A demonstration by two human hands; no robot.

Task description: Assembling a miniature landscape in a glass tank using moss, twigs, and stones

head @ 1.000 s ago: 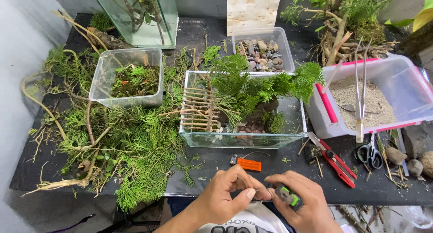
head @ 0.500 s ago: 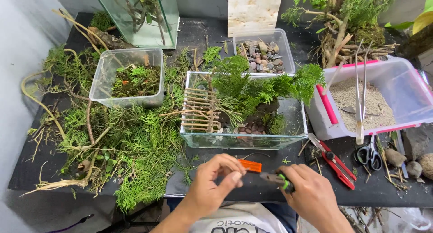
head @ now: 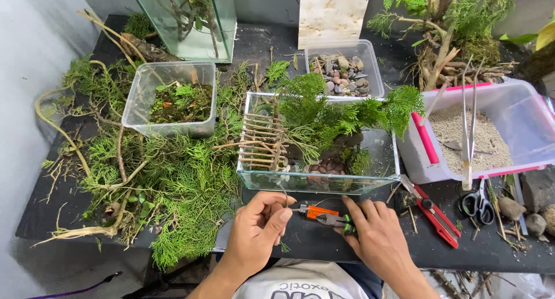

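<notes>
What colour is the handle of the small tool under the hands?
Orange, on the small tool beside the right hand; head view.

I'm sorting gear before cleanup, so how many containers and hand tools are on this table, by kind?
Glass tanks: 2, a low one and a tall one
Clear plastic tubs: 3
Pliers: 1, in the right hand
Red-handled cutters: 1
Scissors: 1
Tweezers: 1
Total: 9

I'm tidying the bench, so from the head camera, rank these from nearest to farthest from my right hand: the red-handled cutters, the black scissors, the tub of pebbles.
From the right hand:
1. Red-handled cutters, just to its right on the table.
2. Black scissors, farther right, by the sand tub.
3. Tub of pebbles, far back, behind the glass tank.
</notes>
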